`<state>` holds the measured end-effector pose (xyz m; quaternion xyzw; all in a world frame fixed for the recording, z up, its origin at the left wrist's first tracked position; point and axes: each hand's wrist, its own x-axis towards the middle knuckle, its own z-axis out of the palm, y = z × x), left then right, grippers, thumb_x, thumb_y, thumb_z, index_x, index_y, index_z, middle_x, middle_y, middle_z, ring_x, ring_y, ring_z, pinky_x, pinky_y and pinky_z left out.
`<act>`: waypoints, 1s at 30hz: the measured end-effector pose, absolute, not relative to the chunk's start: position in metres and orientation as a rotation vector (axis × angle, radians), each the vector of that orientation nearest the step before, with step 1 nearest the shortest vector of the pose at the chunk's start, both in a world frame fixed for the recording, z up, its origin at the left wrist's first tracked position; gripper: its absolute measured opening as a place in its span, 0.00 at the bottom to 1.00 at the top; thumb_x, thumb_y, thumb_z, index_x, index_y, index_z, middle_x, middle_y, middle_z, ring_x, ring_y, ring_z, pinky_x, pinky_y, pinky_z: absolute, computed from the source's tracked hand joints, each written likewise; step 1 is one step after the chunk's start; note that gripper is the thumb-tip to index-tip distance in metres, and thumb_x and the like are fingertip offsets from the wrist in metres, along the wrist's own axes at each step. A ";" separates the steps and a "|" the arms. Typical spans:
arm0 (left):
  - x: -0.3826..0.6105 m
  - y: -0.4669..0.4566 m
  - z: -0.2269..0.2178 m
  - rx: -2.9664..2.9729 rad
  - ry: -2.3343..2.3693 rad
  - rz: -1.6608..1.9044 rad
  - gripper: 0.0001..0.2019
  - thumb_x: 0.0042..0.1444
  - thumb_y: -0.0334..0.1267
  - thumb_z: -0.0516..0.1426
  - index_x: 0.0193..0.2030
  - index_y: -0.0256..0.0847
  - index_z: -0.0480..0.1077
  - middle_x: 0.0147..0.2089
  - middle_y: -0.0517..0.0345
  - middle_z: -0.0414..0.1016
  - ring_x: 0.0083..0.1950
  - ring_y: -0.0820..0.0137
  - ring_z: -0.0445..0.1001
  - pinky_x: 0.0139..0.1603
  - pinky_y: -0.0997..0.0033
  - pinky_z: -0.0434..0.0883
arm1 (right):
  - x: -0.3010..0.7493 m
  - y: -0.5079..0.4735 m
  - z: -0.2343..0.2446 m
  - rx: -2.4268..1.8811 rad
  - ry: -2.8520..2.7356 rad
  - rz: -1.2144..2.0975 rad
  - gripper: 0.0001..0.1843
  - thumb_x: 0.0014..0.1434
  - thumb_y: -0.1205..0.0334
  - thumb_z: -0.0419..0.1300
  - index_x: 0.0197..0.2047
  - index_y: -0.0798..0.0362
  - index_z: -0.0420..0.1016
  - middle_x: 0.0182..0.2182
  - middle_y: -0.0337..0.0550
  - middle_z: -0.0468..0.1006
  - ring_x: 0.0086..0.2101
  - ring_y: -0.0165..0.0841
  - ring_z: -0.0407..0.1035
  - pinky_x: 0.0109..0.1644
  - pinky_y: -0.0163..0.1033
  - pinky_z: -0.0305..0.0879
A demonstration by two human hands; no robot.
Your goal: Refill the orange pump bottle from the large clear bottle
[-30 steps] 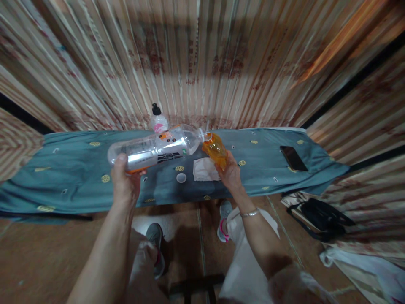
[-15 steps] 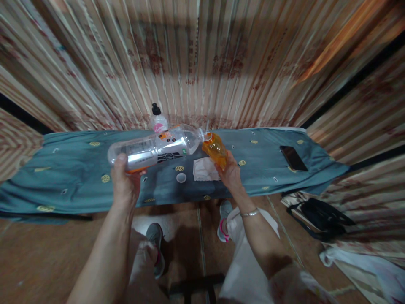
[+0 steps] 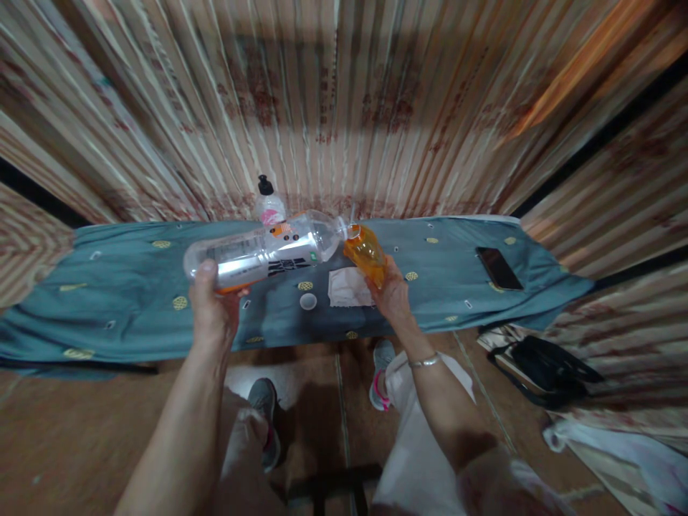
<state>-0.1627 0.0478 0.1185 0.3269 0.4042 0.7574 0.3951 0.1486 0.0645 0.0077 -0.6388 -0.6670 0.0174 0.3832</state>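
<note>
Clear plastic fills the left hand (image 3: pixel 212 308), clenched round the base of a large bottle (image 3: pixel 263 251) tipped nearly level, its neck meeting the mouth of a small orange bottle (image 3: pixel 366 254) gripped in the right hand (image 3: pixel 392 297). Both hang above the cloth-covered surface (image 3: pixel 107 301), over a white cap (image 3: pixel 308 302) and a paper napkin (image 3: pixel 347 287). This looks like pouring from one into the other, which calls for aligned mouths and a gentle tilt.

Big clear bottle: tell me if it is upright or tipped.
Tipped: the clear bottle lies almost level, left hand gripping its base end, neck at the orange bottle in the right hand.
</note>
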 end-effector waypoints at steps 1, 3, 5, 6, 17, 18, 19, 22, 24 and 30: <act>-0.163 0.048 0.119 0.829 1.022 1.921 0.31 0.37 0.59 0.71 0.44 0.39 0.79 0.43 0.51 0.80 0.33 0.70 0.73 0.17 0.81 0.62 | 0.149 0.064 0.008 -1.631 -1.703 0.047 0.31 0.65 0.58 0.60 0.67 0.61 0.60 0.57 0.64 0.77 0.56 0.50 0.74 0.59 0.57 0.75; -0.162 0.048 0.119 0.830 1.024 1.921 0.32 0.37 0.59 0.70 0.44 0.38 0.79 0.42 0.51 0.80 0.32 0.70 0.73 0.17 0.81 0.61 | 0.149 0.064 0.008 -1.637 -1.701 0.042 0.30 0.64 0.58 0.60 0.66 0.61 0.61 0.57 0.65 0.77 0.56 0.50 0.74 0.59 0.57 0.75; -0.161 0.047 0.120 0.824 1.035 1.920 0.31 0.36 0.59 0.70 0.44 0.39 0.79 0.43 0.50 0.80 0.32 0.70 0.73 0.17 0.81 0.61 | 0.149 0.065 0.007 -1.634 -1.697 0.028 0.31 0.64 0.58 0.60 0.66 0.60 0.61 0.57 0.65 0.77 0.56 0.50 0.74 0.59 0.57 0.75; -0.161 0.047 0.121 0.821 1.040 1.919 0.30 0.36 0.59 0.70 0.44 0.40 0.80 0.44 0.50 0.81 0.32 0.70 0.73 0.17 0.81 0.62 | 0.149 0.065 0.006 -1.630 -1.695 0.020 0.31 0.64 0.57 0.60 0.67 0.59 0.60 0.58 0.65 0.77 0.56 0.50 0.74 0.60 0.57 0.75; -0.164 0.048 0.116 0.852 1.024 1.902 0.31 0.39 0.60 0.69 0.45 0.39 0.79 0.45 0.50 0.80 0.34 0.69 0.74 0.18 0.80 0.60 | 0.148 0.065 0.001 -1.619 -1.690 -0.004 0.33 0.66 0.56 0.58 0.69 0.60 0.56 0.59 0.66 0.75 0.59 0.51 0.72 0.61 0.58 0.73; -0.164 0.048 0.116 0.850 1.023 1.902 0.31 0.39 0.60 0.69 0.45 0.39 0.79 0.44 0.51 0.80 0.34 0.69 0.74 0.18 0.80 0.60 | 0.149 0.065 0.002 -1.624 -1.690 -0.001 0.33 0.66 0.56 0.58 0.69 0.61 0.57 0.59 0.66 0.75 0.59 0.51 0.72 0.61 0.58 0.73; -0.163 0.048 0.117 0.847 1.023 1.902 0.31 0.39 0.60 0.70 0.45 0.39 0.79 0.44 0.52 0.80 0.34 0.69 0.74 0.18 0.80 0.61 | 0.149 0.064 0.003 -1.629 -1.692 0.005 0.33 0.66 0.56 0.59 0.69 0.61 0.58 0.59 0.66 0.76 0.58 0.51 0.73 0.61 0.58 0.74; -0.162 0.047 0.118 0.845 1.023 1.898 0.31 0.38 0.59 0.70 0.44 0.39 0.79 0.43 0.52 0.80 0.34 0.69 0.74 0.18 0.81 0.61 | 0.149 0.064 0.006 -1.635 -1.702 0.028 0.32 0.66 0.56 0.59 0.68 0.61 0.59 0.57 0.65 0.77 0.57 0.50 0.74 0.60 0.57 0.75; -0.161 0.047 0.119 0.846 1.022 1.897 0.31 0.38 0.59 0.70 0.44 0.39 0.79 0.43 0.51 0.79 0.34 0.69 0.73 0.18 0.81 0.61 | 0.149 0.064 0.007 -1.634 -1.699 0.031 0.32 0.65 0.57 0.60 0.68 0.60 0.60 0.57 0.64 0.77 0.56 0.50 0.74 0.59 0.56 0.75; -0.163 0.049 0.117 0.818 1.046 1.906 0.29 0.37 0.60 0.70 0.39 0.39 0.78 0.40 0.51 0.79 0.32 0.70 0.73 0.18 0.81 0.62 | 0.148 0.065 0.002 -1.622 -1.690 -0.010 0.32 0.67 0.55 0.58 0.69 0.60 0.57 0.58 0.65 0.76 0.58 0.50 0.73 0.60 0.57 0.74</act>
